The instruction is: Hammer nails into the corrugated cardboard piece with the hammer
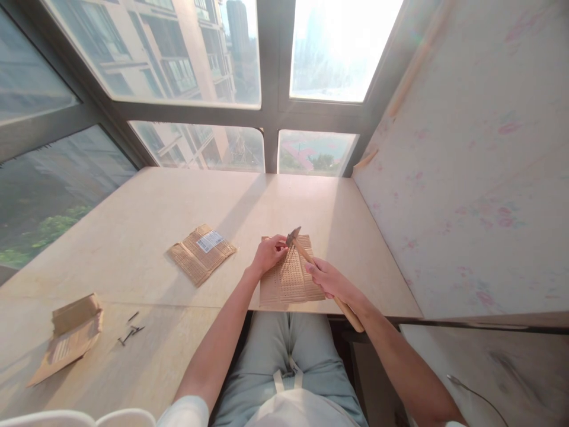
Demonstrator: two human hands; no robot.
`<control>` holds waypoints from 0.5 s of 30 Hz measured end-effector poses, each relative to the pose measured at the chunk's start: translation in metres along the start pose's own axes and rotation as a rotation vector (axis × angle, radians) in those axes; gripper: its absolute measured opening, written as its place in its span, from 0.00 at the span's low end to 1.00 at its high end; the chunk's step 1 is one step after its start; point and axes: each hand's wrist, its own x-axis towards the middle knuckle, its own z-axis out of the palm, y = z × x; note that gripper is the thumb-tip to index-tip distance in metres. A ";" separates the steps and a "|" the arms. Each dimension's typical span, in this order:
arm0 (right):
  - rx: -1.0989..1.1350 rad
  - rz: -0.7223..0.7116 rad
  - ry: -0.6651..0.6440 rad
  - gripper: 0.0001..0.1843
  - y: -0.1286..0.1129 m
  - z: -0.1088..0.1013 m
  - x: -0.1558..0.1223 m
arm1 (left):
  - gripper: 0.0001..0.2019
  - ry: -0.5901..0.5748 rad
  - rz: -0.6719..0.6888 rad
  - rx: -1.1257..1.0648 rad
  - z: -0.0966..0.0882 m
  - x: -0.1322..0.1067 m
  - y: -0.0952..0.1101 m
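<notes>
My right hand point(329, 277) is wrapped round the wooden handle of a hammer point(303, 250). The hammer's metal head is just beside the fingertips of my left hand point(269, 254), over a corrugated cardboard piece point(293, 287). The left fingers are pinched together at the cardboard's upper part; whatever they grip is too small and hidden to make out. Rows of small marks and ridges cover this cardboard, which lies at the table's front edge. Shadow stripes fall across it below the hammer head.
Left of my hands lies a folded cardboard piece point(200, 255) with a white label point(210, 241). Several loose nails point(131, 335) and an opened cardboard flap point(69, 338) rest farther left on the pale table point(178, 190). Windows stand behind; a floral wall point(471, 178) bounds the right.
</notes>
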 end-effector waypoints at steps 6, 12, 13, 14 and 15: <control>-0.028 -0.016 0.029 0.16 0.000 -0.002 0.002 | 0.11 -0.003 -0.024 0.028 0.000 0.000 0.002; -0.088 -0.063 0.040 0.15 0.004 -0.003 0.003 | 0.11 -0.002 -0.025 0.011 0.000 0.001 0.000; -0.092 -0.067 0.043 0.15 0.004 -0.004 0.002 | 0.11 -0.005 -0.024 0.009 0.000 0.001 -0.001; -0.107 -0.066 0.045 0.15 0.003 -0.004 0.001 | 0.10 -0.010 -0.021 0.010 0.000 0.001 -0.001; -0.132 -0.058 0.045 0.15 0.002 -0.003 0.001 | 0.10 -0.015 -0.017 0.015 0.000 0.002 -0.001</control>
